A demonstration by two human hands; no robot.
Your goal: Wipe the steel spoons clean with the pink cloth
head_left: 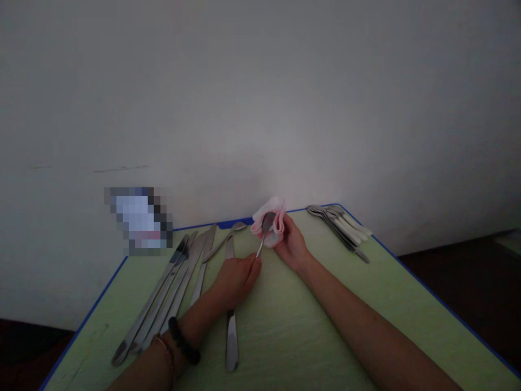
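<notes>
My left hand (pixel 238 279) is closed around the handle of a metal spoon (pixel 268 221), whose bowl points away from me. Behind the bowl, a folded pink and white cloth (pixel 273 239) is gripped in my right hand (pixel 293 244), its folds wrapping partly around the spoon. Under my left hand and wrist lies a table knife (pixel 232 347), partly covered. Another spoon (pixel 222 241) rests just beyond, across the end of a knife. Several more table knives (pixel 163 304) lie side by side at the left, partly behind my left forearm.
Stacked spoons (pixel 334 228) and several white-handled pieces of cutlery (pixel 352 225) lie at the far right of the green table (pixel 293 331), which has a blue edge. A blurred-out device (pixel 140 220) stands at the far left corner. A pale wall (pixel 260 108) rises behind the table.
</notes>
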